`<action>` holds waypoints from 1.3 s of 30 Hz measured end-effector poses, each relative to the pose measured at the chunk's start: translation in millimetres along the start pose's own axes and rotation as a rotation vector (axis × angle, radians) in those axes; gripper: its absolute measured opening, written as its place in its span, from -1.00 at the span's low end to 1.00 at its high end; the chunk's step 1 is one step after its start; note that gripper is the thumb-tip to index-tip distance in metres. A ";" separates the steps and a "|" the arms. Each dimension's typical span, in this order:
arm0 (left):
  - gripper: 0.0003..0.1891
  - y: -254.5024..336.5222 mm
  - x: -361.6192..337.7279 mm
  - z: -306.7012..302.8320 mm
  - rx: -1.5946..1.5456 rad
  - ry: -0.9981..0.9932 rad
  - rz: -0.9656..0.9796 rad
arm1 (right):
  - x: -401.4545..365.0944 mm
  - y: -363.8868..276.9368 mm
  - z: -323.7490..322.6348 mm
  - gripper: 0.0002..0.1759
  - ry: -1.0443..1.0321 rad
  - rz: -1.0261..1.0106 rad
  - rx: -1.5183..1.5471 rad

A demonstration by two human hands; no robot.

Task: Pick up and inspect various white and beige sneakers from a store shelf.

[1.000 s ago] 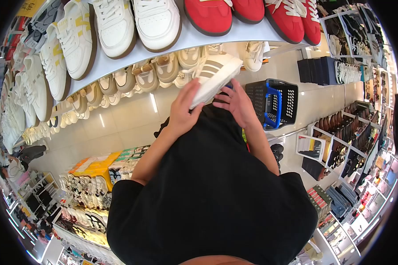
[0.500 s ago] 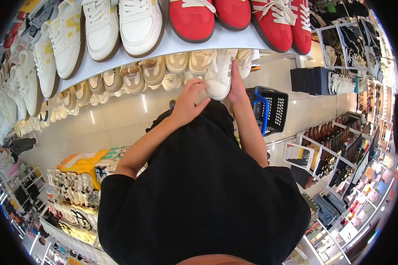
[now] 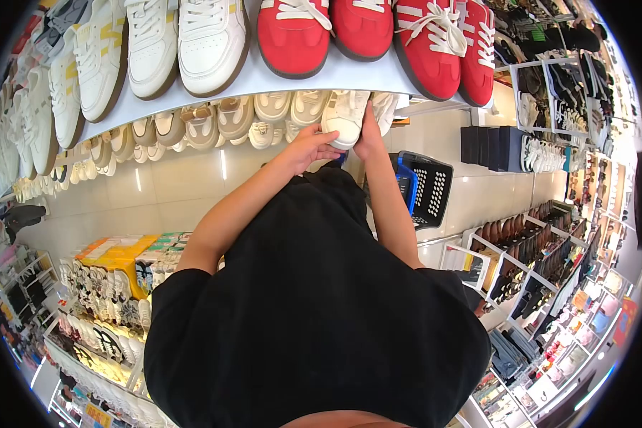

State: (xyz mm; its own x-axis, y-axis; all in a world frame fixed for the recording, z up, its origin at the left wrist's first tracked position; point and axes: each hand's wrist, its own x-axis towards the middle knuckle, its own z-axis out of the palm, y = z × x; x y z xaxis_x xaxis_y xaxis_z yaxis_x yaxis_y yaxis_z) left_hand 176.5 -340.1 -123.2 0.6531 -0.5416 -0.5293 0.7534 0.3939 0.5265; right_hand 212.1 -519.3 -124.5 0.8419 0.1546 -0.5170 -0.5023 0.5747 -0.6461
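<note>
A white sneaker (image 3: 346,121), toe toward me, is held between my hands just below the front edge of the white upper shelf (image 3: 299,80). My left hand (image 3: 312,148) grips its toe from the left, thumb on top and fingers beneath. Along the shoe's right side lies my right hand (image 3: 369,135), fingers pressed to it. Beige and cream sneakers (image 3: 235,118) line the lower shelf behind. On the upper shelf stand white sneakers (image 3: 210,57) at the left and red sneakers (image 3: 429,60) at the right.
A black shopping basket (image 3: 432,191) with a blue handle is on the floor to the right of my right forearm. Dark boxes (image 3: 488,148) stand farther right. Shoe racks (image 3: 107,299) fill the lower left, and more shelving (image 3: 535,250) is at the right.
My left hand has closed from loose, spread fingers beside the shoe to a hold on its toe. The view has shifted slightly, and the basket appears a little lower and farther left.
</note>
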 end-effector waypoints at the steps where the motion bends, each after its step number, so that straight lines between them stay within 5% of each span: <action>1: -0.46 -2.4 4.0 0.5 -0.007 0.014 -0.006 | -4.0 1.0 -1.9 -0.33 0.013 0.005 0.008; 8: -0.47 -13.3 17.9 8.0 -0.080 0.073 -0.013 | -28.2 25.8 -12.7 -0.41 0.105 -0.077 0.029; 12: -0.48 -28.2 42.1 -3.3 -0.093 0.043 0.024 | -36.4 63.2 -25.0 -0.62 0.093 -0.052 0.001; 18: -0.48 -38.6 40.1 -36.8 -0.177 0.069 -0.096 | -38.2 79.4 -28.6 -0.55 0.206 -0.058 0.053; 21: -0.47 -44.0 25.3 -49.0 -0.297 0.244 -0.087 | -40.6 80.7 -21.8 -0.51 0.221 -0.117 0.067; 28: -0.41 -24.9 33.0 -60.1 -0.351 0.169 0.173 | -39.2 81.1 -9.6 -0.47 0.195 -0.140 0.068; 34: -0.44 -20.2 31.8 -56.6 -0.314 0.258 0.196 | -35.3 75.4 -9.7 -0.43 0.160 -0.031 0.108; 39: -0.46 -16.2 12.2 -55.1 -0.347 0.143 0.132 | -28.1 82.3 -11.8 -0.33 0.176 0.040 0.190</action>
State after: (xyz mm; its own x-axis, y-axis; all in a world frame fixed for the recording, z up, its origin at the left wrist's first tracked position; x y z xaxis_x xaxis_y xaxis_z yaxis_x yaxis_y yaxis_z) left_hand 176.5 -312.2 -174.8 0.7318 -0.3702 -0.5721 0.6272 0.6944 0.3529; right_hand 144.8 -485.9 -169.8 0.7662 0.0476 -0.6408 -0.4748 0.7139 -0.5147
